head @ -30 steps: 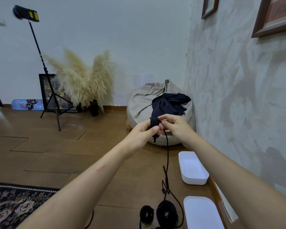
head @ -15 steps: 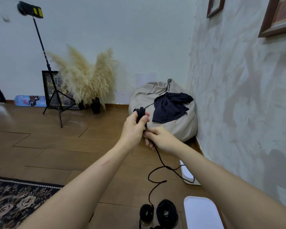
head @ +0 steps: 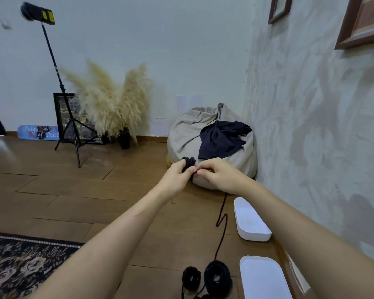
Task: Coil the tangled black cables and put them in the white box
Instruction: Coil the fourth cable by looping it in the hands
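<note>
A thin black cable (head: 221, 229) is mid-coiling, its upper part wound into a small tight bundle (head: 189, 163) held up in front of a grey beanbag (head: 188, 134) draped with a dark navy cloth (head: 222, 139). The person's left hand (head: 176, 175) has its fingers curled around the bundle. The right hand (head: 218, 175) meets it from the right, thumb and forefinger pinched on the strand just beside the bundle. From under the right wrist the loose remainder drops in a kinked line to the brown wooden floor (head: 73, 201), reaching it by two finished black coils (head: 217, 277) lying side by side at the near edge. To their right, along the wall, the open white plastic box (head: 239, 214) shows no cable inside, and a flat white lid (head: 263, 279) lies nearer.

As far as the frame shows, coiling is mostly done and boxing has not yet begun: one length is left to wind in, then three bundles to load. A dark patterned rug (head: 20, 266) fills the near left, with pampas grass (head: 110, 104) and a black tripod stand (head: 70, 130) far left.
</note>
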Demonstrator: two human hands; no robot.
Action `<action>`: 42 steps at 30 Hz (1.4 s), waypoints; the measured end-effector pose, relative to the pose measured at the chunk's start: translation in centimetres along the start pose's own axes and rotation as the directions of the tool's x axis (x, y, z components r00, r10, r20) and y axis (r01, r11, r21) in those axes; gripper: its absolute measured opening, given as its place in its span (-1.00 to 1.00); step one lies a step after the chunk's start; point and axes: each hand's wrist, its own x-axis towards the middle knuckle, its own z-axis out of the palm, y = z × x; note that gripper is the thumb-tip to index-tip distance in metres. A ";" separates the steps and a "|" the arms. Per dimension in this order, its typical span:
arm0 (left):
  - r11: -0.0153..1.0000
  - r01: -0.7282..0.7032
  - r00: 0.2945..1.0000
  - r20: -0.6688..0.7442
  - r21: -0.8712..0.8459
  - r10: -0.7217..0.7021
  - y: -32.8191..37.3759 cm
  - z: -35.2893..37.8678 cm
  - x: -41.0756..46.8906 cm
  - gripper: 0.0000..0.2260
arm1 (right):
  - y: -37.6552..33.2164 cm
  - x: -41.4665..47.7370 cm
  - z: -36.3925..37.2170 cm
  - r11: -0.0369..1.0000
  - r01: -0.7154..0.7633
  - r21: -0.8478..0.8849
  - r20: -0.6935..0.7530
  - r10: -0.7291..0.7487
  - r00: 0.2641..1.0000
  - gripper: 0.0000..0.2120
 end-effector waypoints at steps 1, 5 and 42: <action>0.999 0.022 0.997 0.070 -0.041 -0.019 0.3 0.1 -0.2 -0.82 | 0.1 -0.2 -0.2 1.000 0.010 -0.024 -0.019 -0.011 1.000 -0.80; 0.976 0.163 0.959 0.258 -0.145 -0.122 0.7 0.0 -0.5 -0.72 | 0.3 -0.5 -0.8 0.999 0.027 -0.027 -0.071 -0.029 0.997 -0.82; 0.995 0.096 0.985 -0.146 0.012 -0.094 1.1 1.7 -1.3 -0.71 | 2.4 0.3 1.4 0.854 -0.324 0.407 -0.110 0.398 0.911 -0.87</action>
